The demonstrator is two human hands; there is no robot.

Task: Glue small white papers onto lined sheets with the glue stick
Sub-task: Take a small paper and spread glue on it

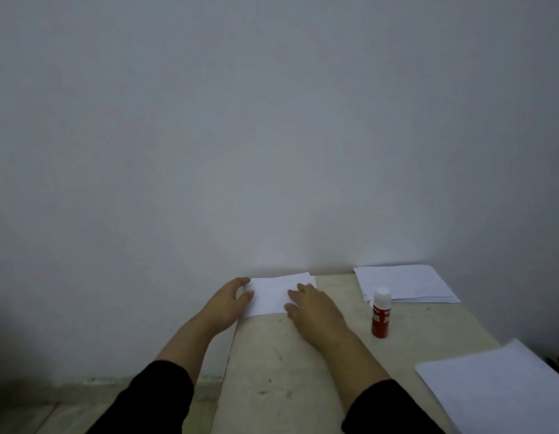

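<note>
So the paper (273, 296) sits flat at the far end of the table (272, 364), right up against the wall (272, 136), with both hands on it. It looks plain white and a bit washed out; I honestly can't tell if there are lines on it, or whether it's a lined sheet with a small paper already on top. No curling or lifted corners that I can see.

The left hand (226, 303) is at its left edge, fingers loosely curved around the corner, thumb resting on top. Whether it's pinching the edge or just steadying it, I can't tell. The right hand (312, 308) lies on the paper's right side with fingers fairly straight and spread a little, pressing down, holding nothing.

My guess is this is the press-and-smooth step, or just lining the sheet up.

Just right of the right hand stands the glue stick (380, 312), red body, white cap on, upright and untouched. Beyond it, farther right against the wall, is a stack of papers (406, 283). Nearer the person, well off to the right, another white sheet (497, 393) hangs by the table edge. With that pile there, plenty of gluing looks left to do.
</note>
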